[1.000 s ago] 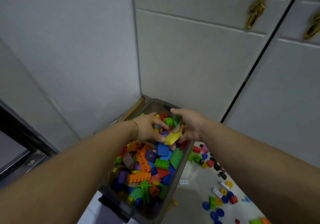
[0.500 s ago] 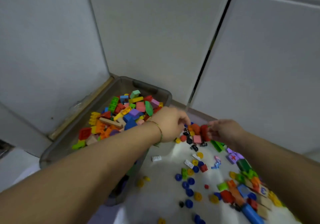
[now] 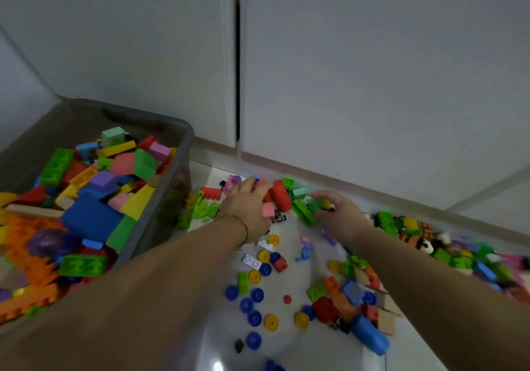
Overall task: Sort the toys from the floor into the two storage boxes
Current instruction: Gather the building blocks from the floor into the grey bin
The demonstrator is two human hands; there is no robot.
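- The left hand [image 3: 246, 204] is stretched out over the toys on the floor [image 3: 286, 350], near its far edge, where the cabinet doors [image 3: 372, 84] begin. Its fingers are bent onto a red roller [image 3: 282, 198]; whether the roller is actually gripped cannot be told.
- A thin bracelet [image 3: 243, 224] is worn on the left wrist.
- The right hand [image 3: 341, 213] is set just beside the left, and its fingers and thumb are curled round a green brick [image 3: 304, 213].
- A grey storage box [image 3: 189, 141] is seen at the left edge of the floor, piled high with large bricks – blue, orange, green, yellow, pink.
- Blue and yellow wheels [image 3: 255, 296] are scattered on the floor between the two forearms.
- A blue cylinder [image 3: 370, 333] lies under the right forearm, and a heap of mixed toys [image 3: 430, 241] is strung towards the right edge.
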